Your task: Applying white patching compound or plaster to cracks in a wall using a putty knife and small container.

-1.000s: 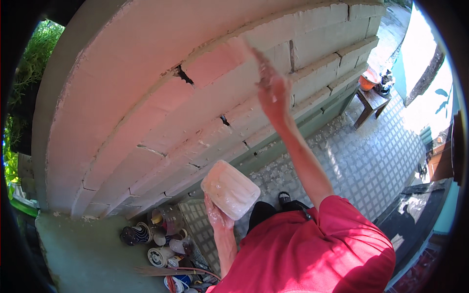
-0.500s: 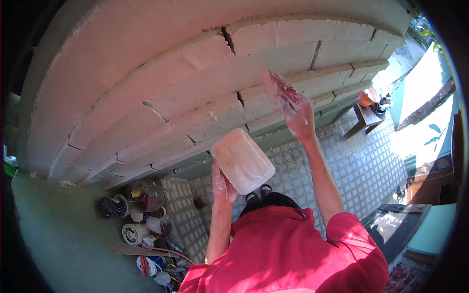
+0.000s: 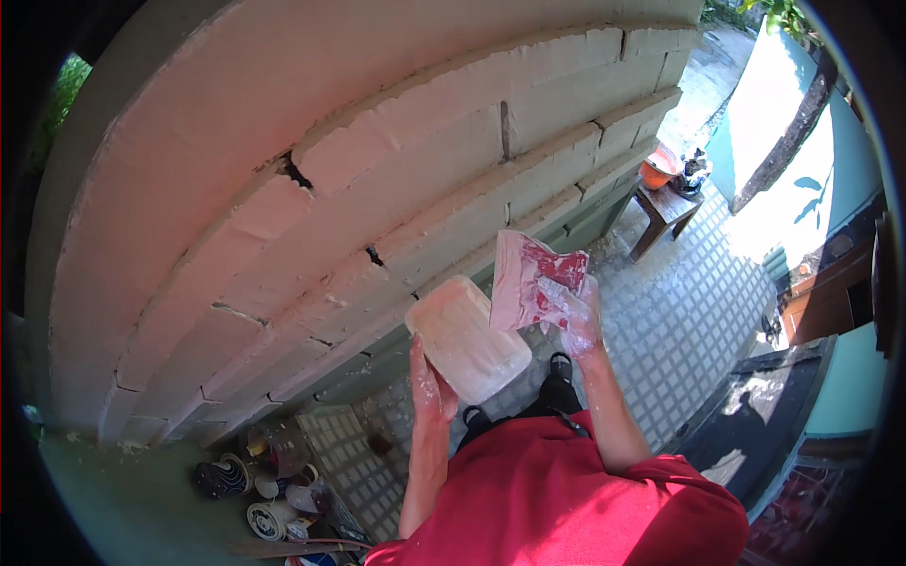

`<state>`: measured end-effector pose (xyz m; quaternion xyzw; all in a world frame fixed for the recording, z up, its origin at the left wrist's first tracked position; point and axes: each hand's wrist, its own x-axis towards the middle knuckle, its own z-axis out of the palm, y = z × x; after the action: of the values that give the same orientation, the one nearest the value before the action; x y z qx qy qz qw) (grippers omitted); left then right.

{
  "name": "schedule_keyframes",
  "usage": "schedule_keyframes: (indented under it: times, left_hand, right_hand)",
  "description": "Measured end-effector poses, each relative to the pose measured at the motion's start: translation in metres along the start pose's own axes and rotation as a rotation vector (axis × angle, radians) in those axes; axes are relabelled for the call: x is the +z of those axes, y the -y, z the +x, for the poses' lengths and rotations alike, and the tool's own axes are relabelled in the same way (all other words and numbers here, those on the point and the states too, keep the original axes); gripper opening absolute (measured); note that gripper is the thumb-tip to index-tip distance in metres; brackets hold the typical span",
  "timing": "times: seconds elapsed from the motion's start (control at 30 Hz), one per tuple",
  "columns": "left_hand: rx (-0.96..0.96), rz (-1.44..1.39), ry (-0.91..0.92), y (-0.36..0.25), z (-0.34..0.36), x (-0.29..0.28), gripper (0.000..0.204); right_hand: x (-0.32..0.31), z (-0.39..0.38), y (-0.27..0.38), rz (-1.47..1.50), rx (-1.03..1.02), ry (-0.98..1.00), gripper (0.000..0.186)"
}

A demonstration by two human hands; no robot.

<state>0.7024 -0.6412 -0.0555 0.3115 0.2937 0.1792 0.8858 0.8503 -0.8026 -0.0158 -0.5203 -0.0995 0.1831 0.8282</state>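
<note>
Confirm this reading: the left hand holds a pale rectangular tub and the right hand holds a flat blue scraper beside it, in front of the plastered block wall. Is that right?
Not quite. In the head view the scraper in the right hand is red and smeared with pale putty, not blue. The rest stands: the left hand holds the pale rectangular tub beside it, in front of the plastered block wall.

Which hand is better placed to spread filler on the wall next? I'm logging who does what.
Probably the right hand: it grips the flat red-smeared scraper, raised toward the wall. The left hand is occupied, supporting the pale tub from below.
</note>
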Motion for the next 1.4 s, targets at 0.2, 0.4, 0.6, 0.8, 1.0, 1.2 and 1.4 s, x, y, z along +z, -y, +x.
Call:
schedule_keyframes:
  times: [0.2,0.4,0.6,0.8,1.0,1.2,1.4]
  left_hand:
    - [0.039,-0.091,-0.02,0.06,0.064,0.074,0.056]
    - [0.108,-0.125,-0.026,0.108,0.088,0.166,0.05]
    - [0.043,-0.077,0.051,0.154,0.093,0.218,0.056]
    - [0.003,-0.065,0.111,0.181,0.101,0.238,0.057]
    - [-0.072,-0.105,0.093,0.187,0.113,0.248,0.052]
    - [-0.09,0.011,0.084,0.182,0.113,0.248,0.063]
    - [-0.043,-0.017,0.075,0.17,0.116,0.247,0.062]
  right_hand:
    - [-0.067,0.057,0.063,-0.285,-0.07,0.085,0.023]
    - [-0.135,0.117,0.106,-0.801,-0.097,0.289,0.021]
    - [-0.178,0.151,0.118,-0.785,-0.116,0.419,0.023]
    - [-0.216,0.157,0.091,-0.94,-0.082,0.434,0.042]
    - [-0.223,0.172,0.095,-0.87,-0.02,0.476,0.04]
    - [-0.22,0.184,0.096,-0.379,0.184,0.568,0.034]
    - [-0.228,0.188,0.102,-0.531,0.197,0.48,0.035]
